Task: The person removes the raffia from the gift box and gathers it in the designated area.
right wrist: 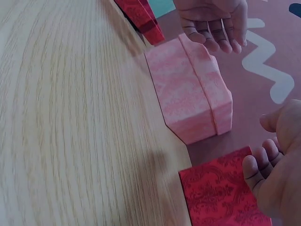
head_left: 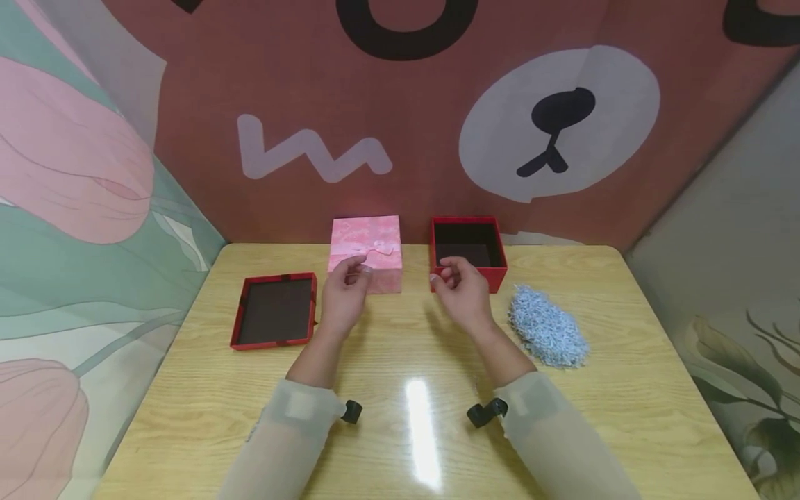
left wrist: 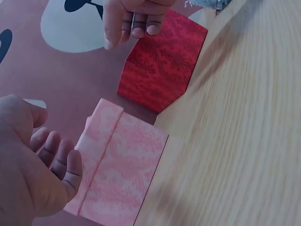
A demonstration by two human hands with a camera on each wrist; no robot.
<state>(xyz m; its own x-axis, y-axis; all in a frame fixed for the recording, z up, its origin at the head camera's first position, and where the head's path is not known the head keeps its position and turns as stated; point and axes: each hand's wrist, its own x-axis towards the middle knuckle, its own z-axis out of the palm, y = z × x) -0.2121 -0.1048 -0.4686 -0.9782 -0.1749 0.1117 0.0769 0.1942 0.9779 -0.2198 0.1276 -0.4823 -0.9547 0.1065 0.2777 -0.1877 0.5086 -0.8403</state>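
A closed pink gift box (head_left: 365, 243) with a ribbon bow on its lid stands at the back of the table. My left hand (head_left: 345, 295) hovers at its front left, fingers loosely bent and holding nothing. To the right of it stands a red box (head_left: 496, 279), open at the top with a dark inside. My right hand (head_left: 464, 295) is in front of this box, overlapping it in the head view, its fingers loosely curled around nothing. In the left wrist view the pink box (left wrist: 124, 169) shows a patterned side close to my left fingers.
A red lid (head_left: 278, 311) with a dark inside lies upturned on the left of the table. Light blue shredded paper (head_left: 548, 328) sits in a heap on the right. A printed wall (head_left: 425, 187) rises directly behind the boxes.
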